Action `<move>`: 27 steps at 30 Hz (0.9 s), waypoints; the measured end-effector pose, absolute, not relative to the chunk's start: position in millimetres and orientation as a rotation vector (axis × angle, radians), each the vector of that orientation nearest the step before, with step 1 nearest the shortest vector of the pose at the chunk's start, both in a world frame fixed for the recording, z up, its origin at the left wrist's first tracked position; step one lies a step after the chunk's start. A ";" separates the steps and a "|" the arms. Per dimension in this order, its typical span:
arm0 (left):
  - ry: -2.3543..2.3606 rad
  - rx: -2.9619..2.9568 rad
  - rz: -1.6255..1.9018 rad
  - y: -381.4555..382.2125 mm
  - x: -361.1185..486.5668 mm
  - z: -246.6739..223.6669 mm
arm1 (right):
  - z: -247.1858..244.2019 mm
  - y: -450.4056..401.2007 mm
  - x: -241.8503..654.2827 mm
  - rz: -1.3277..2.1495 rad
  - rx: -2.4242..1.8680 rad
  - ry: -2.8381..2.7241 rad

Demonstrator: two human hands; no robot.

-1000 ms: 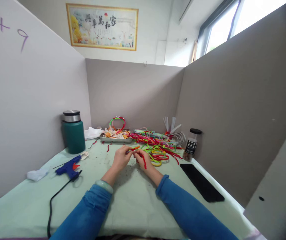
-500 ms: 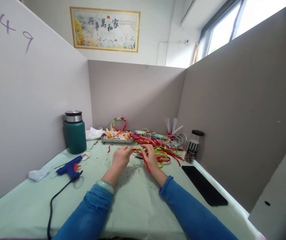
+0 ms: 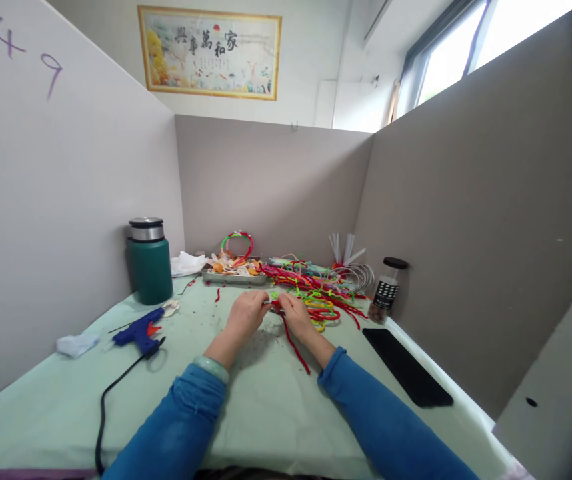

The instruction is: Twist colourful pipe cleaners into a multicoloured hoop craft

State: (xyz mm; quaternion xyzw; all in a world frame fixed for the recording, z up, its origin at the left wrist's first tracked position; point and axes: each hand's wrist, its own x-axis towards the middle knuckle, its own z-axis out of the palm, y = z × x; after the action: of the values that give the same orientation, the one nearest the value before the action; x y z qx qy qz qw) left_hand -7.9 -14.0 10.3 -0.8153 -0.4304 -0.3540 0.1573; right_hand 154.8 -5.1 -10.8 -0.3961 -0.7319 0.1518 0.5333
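Observation:
In the head view my left hand and my right hand nearly meet over the middle of the table, both with fingers pinched. A fuzzy red pipe cleaner runs from between the fingertips, its loose tail hanging down beneath my right palm. My left fingers pinch the work at its left end; the fingers partly hide what lies between them. Just behind my right hand spreads a heap of red, yellow and green pipe cleaners.
At the left stand a green bottle and a blue glue gun with a black cord. A metal tray of small pieces sits at the back. To the right are a black-lidded jar and a flat black slab. Partitions enclose the table.
The red pipe cleaner's tail has swung lower and now hangs farther down past my right palm. My fingertips have drawn a little closer together, and the green-and-orange stretch between them is covered.

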 end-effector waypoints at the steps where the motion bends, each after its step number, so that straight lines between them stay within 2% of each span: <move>1: -1.213 -2.355 -1.000 -14.8 -7.1 10.8 | -12.1 -3.5 155.6 0.425 -0.957 -1.741; 5: -1.156 -2.414 -1.004 -17.0 -4.0 10.5 | -15.5 -0.8 156.2 0.608 -0.983 -1.741; 19: -1.189 -2.546 -1.102 -14.7 -2.8 3.4 | -4.8 -8.3 150.6 0.867 -0.764 -1.575; 27: -1.319 -2.616 -1.112 -19.2 -1.8 6.6 | -5.9 -3.9 151.2 0.787 -0.764 -1.565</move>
State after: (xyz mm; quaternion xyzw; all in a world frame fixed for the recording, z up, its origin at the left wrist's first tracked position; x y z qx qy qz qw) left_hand -1.8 -19.2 6.6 -0.8349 -0.4209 -0.3548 0.0041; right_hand 151.2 -3.9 -5.9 -0.3265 -0.6687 0.3364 0.5772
